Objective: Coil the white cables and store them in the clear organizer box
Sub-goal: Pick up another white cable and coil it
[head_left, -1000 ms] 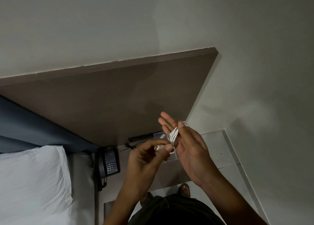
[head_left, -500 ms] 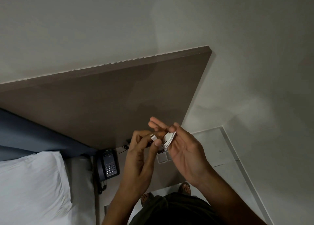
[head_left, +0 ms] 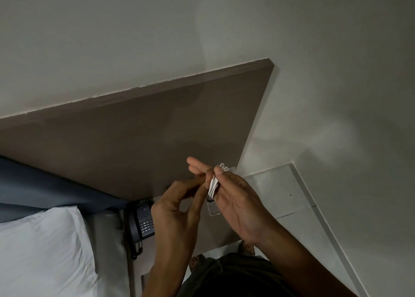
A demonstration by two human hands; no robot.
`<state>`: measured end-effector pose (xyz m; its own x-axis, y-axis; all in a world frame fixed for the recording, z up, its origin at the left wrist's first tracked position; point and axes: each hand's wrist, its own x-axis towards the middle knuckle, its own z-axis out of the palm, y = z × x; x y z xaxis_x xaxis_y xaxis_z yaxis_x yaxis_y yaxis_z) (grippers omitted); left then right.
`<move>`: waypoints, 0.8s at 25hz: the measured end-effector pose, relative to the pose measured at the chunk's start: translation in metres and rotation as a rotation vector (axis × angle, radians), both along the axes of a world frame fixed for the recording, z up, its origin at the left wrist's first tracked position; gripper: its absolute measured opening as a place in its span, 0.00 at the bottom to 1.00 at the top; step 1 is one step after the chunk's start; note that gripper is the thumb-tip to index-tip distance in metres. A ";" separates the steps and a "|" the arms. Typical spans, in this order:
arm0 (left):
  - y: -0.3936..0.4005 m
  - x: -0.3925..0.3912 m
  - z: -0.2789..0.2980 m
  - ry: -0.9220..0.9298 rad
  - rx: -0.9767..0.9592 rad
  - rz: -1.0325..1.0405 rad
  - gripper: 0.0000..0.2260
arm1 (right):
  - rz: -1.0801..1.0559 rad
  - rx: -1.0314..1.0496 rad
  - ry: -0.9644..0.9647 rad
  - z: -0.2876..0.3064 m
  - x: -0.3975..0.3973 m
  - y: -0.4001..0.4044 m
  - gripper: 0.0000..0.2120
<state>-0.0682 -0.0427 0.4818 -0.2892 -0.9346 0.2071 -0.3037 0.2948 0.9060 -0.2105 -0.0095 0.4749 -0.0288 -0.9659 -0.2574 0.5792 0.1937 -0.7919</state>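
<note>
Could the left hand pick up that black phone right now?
Probably, but not freely: the left hand is pinching the white cable coiled in the right hand. The phone sits unobstructed just beside it.

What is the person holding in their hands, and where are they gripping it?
A coiled white cable, pinched mid-bundle in the right hand; the left hand pinches at its side.

No legible text was found.

A keypad and a small mark were seen on the dark telephone (head_left: 143, 220) at the lower centre-left of the frame, but the key figures and the mark were too small and dim to be read. No label or brand was made out on anything else.
</note>
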 end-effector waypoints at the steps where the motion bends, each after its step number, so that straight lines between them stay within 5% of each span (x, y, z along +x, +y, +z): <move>1: 0.000 -0.001 0.002 -0.046 -0.030 -0.008 0.10 | 0.001 -0.002 0.020 -0.001 0.000 0.000 0.24; 10: -0.004 0.004 0.015 -0.135 0.067 -0.234 0.08 | 0.038 -0.004 0.022 0.002 -0.007 0.004 0.28; 13: -0.006 0.006 0.012 -0.200 0.000 -0.203 0.11 | 0.054 -0.017 -0.010 0.006 -0.006 0.004 0.20; 20: -0.004 0.008 0.011 -0.153 0.009 -0.207 0.08 | 0.058 -0.016 -0.041 0.007 -0.007 0.009 0.21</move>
<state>-0.0602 -0.0471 0.4932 -0.5015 -0.8541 0.1380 -0.3713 0.3565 0.8573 -0.2177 -0.0001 0.4819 0.0374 -0.9695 -0.2422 0.5993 0.2157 -0.7709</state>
